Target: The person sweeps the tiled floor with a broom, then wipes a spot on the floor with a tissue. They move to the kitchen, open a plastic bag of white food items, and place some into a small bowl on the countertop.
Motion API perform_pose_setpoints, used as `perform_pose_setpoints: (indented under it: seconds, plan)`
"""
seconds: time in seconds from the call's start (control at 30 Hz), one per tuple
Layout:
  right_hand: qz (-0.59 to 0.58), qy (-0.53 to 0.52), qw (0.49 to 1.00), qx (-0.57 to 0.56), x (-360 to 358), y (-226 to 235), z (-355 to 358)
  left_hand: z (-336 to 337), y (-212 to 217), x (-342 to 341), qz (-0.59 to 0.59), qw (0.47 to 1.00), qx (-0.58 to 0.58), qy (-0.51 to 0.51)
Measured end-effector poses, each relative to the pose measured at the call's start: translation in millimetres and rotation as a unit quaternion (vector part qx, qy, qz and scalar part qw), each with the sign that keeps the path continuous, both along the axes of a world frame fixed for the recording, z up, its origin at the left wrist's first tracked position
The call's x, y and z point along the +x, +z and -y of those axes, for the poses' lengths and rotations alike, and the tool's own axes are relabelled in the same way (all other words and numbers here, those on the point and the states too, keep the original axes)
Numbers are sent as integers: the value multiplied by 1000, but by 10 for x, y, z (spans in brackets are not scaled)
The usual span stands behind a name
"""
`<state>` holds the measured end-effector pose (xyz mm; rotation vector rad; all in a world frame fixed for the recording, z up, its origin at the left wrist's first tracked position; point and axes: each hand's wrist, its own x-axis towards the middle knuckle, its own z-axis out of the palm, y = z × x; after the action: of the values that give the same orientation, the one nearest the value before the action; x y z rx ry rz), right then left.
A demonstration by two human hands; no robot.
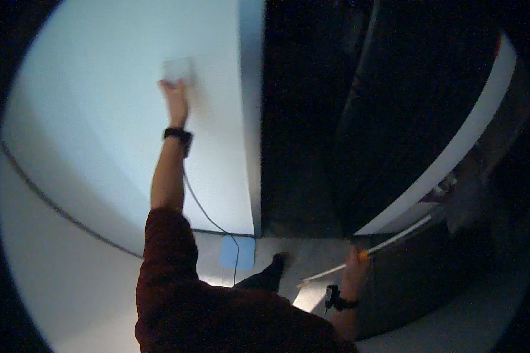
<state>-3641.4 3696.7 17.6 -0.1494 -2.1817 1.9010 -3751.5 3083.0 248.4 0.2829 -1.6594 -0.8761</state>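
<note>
Two bare hands, one dark wristband on each wrist. Left hand (175,97) raised against one pale, flat wall (100,135), fingertips touching the lower edge of one small pale square wall plate (177,70); fingers held close together, not gripping anything that shows. Right hand (355,267) low at the right, closed in a fist around one long thin white rod with an orange band (388,242), held near the band; rod slanting from lower left up to the right, across the foot of one dark open doorway (312,117). One thin dark cable (201,207) hanging from the left wrist down toward the floor. One light-blue rectangular sheet (238,252) flat on the pale floor (53,276), just beside the corner of the wall. One dark shoe (274,267) near the sheet. One dark red sleeve (168,247) on the left upper arm.
</note>
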Motion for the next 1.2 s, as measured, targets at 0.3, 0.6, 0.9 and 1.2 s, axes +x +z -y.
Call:
perform_pose_setpoints:
  seconds: [0.3, 0.6, 0.9, 1.2]
  plan:
    - [-26, 198, 978, -56, -566, -15, -701, -1646, -645, 2574, -13, 995, -21, 101]
    - [-86, 282, 953, -70, -637, 136, -402, -2748, -708, 4682, -8, 946, 58, 317]
    - [-134, 315, 934, -101, -2542, 259, 248, -4130, -2914, 4961, 109, 791, 319, 510]
    - [-114, 384, 904, -147, -4898, 395, 1415, -5021, -4415, 3237, 135, 613, 603, 493]
